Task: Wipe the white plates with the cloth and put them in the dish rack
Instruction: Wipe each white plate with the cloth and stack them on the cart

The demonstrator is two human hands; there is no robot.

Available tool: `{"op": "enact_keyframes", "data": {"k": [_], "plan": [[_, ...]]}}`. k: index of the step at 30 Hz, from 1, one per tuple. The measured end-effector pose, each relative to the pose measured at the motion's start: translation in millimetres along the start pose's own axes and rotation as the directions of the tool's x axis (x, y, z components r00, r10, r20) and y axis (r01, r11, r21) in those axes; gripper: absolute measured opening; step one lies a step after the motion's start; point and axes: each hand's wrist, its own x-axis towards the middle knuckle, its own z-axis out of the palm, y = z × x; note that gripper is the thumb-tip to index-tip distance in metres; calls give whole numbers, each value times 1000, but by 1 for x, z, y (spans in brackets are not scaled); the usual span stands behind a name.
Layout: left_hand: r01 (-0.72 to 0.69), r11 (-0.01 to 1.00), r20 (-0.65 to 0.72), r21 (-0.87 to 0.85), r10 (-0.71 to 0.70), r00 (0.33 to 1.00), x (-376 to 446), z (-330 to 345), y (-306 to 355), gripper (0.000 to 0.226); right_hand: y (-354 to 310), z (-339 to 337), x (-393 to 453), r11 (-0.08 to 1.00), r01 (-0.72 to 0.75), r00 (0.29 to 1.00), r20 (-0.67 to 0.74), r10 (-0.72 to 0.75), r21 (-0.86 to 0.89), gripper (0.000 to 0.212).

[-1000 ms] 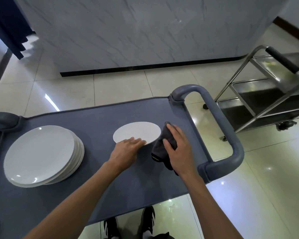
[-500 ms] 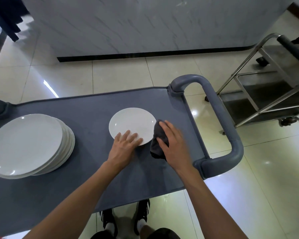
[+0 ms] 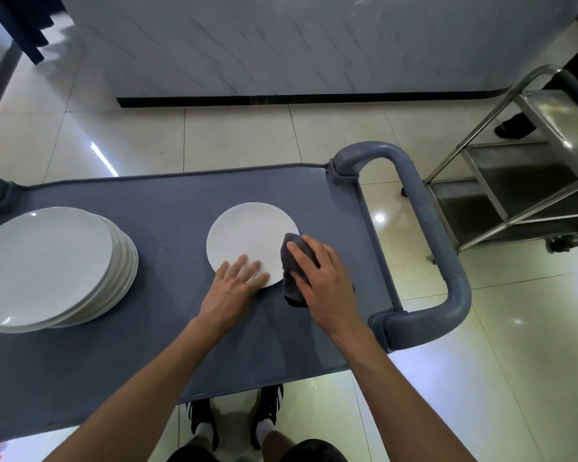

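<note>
One small white plate [image 3: 251, 235] lies flat on the grey cart top [image 3: 167, 211]. My left hand [image 3: 232, 288] presses straight fingers on the plate's near edge. My right hand [image 3: 321, 278] grips a dark grey cloth [image 3: 292, 261], which lies against the plate's right edge. At the left of the cart stands a stack of several larger white plates [image 3: 47, 265]. No dish rack is in view.
The cart's thick grey handle [image 3: 427, 221] loops out at the right. A steel trolley [image 3: 528, 181] stands on the tiled floor beyond it. A marble-look wall [image 3: 281, 45] runs behind. My shoes [image 3: 234, 418] show under the cart's near edge.
The cloth in my right hand has slid from beside the plate onto its right edge. My left hand stays on the near rim with fingers flatter. The view has tilted downward.
</note>
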Motion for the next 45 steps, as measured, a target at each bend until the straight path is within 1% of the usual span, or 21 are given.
{"op": "enact_keyframes", "data": {"k": [3, 8, 13, 17, 20, 23, 30, 35, 39, 41, 45], "plan": [[19, 1000, 36, -4, -19, 999, 1, -1, 2, 41, 1, 0, 1, 1000, 11, 1000, 6, -11, 14, 51], [111, 992, 10, -53, -111, 994, -2, -14, 5, 41, -3, -1, 5, 999, 16, 999, 30, -17, 38, 51], [161, 986, -60, -29, -163, 985, -12, -36, 1, 37, -11, 0, 17, 995, 21, 999, 48, -25, 97, 50], [216, 975, -128, -45, -221, 967, -27, -57, -9, 34, -28, 1, 31, 987, 72, 997, 21, -76, 144, 50], [272, 959, -182, -76, -281, 942, -45, -74, -23, 30, -46, 6, 43, 976, 104, 993, 31, -113, 193, 51], [343, 935, -234, -86, -354, 905, -66, -91, -39, 29, -71, 11, 54, 961, 110, 990, 57, -129, 255, 52], [477, 865, -306, -157, -501, 809, -114, -120, -95, 31, -137, 29, 78, 935, 188, 972, 81, -222, 301, 54], [577, 789, -333, -214, -614, 716, -149, -131, -145, 33, -187, 45, 92, 911, 216, 961, 88, -262, 351, 52], [677, 687, -299, -263, -725, 620, -171, -132, -189, 43, -227, 60, 102, 885, 232, 952, 90, -291, 403, 53], [721, 631, -260, -286, -775, 576, -176, -133, -210, 51, -244, 68, 107, 876, 238, 952, 77, -295, 420, 53], [769, 555, -182, -317, -831, 525, -181, -136, -241, 63, -270, 82, 113, 869, 218, 951, 104, -292, 444, 53]]}}
